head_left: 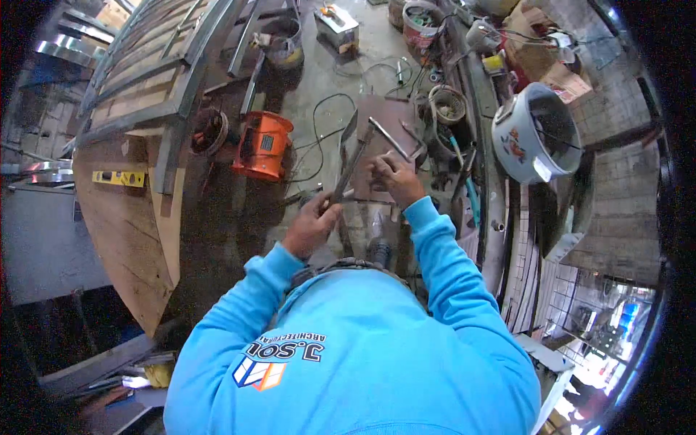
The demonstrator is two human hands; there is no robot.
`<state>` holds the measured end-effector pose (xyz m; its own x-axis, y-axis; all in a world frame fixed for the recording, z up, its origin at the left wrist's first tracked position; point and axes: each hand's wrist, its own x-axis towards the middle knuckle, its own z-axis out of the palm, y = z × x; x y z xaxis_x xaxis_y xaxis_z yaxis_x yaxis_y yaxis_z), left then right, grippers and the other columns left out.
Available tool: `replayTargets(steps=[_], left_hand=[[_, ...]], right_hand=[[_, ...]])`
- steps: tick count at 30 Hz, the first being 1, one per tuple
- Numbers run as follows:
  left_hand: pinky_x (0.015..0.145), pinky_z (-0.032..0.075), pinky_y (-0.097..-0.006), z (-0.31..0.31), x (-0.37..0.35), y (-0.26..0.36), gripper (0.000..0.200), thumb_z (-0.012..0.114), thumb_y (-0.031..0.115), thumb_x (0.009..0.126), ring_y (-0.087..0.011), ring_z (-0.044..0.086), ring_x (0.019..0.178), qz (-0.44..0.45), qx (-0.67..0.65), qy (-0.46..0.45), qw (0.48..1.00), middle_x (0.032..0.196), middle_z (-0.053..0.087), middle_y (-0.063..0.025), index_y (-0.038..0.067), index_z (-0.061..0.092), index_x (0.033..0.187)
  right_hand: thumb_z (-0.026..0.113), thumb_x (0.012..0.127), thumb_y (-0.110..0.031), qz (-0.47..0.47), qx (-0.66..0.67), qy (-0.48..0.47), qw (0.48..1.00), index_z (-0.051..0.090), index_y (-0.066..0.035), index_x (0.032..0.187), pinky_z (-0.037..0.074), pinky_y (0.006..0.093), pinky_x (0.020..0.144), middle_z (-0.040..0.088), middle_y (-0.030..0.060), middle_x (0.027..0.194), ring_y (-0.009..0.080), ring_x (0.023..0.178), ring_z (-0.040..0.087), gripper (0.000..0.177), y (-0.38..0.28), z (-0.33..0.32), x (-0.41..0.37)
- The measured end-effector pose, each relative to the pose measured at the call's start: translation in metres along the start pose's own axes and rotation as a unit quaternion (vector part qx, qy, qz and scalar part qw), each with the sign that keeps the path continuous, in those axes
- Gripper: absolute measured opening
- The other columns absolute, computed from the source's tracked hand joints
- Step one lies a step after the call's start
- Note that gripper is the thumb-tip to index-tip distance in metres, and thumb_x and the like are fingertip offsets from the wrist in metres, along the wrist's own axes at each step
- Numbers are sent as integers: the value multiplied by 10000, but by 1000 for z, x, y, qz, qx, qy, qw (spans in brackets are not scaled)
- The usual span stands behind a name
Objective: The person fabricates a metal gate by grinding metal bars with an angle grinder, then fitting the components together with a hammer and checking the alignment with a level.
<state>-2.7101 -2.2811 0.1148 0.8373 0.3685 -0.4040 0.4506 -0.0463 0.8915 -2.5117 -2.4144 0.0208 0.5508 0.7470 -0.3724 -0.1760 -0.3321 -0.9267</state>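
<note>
My left hand (313,223) is closed around the lower end of a long, dark flat bar (351,171), which slants up and away to the right. The bar's far end overlaps a brown metal plate (368,109) in front of me. My right hand (396,178) is over the near right part of that plate, its fingers curled and closed; what they may hold is hidden beneath them. Just beyond the right hand, a shiny thin metal strip (390,136) lies slanted on the plate, beside the bar's far end.
An orange portable fan (264,145) stands on the floor to the left, near black cables (317,123). Further left are a wooden panel (119,225) with a yellow level (118,178) and a metal frame (190,65). Buckets, including a large white one (516,138), stand at the right.
</note>
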Motion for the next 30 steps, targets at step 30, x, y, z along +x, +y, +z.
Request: replayTargets(steps=[30], left_hand=[[915, 442, -467, 116, 228, -254, 486, 426, 387, 962, -440, 558, 1056, -87, 57, 249, 963, 1155, 581, -266, 36, 481, 1294]], right_hand=[[592, 860, -386, 147, -451, 208, 855, 474, -53, 1224, 468, 485, 842, 595, 240, 1079, 438, 969, 573, 507, 201, -14, 35]])
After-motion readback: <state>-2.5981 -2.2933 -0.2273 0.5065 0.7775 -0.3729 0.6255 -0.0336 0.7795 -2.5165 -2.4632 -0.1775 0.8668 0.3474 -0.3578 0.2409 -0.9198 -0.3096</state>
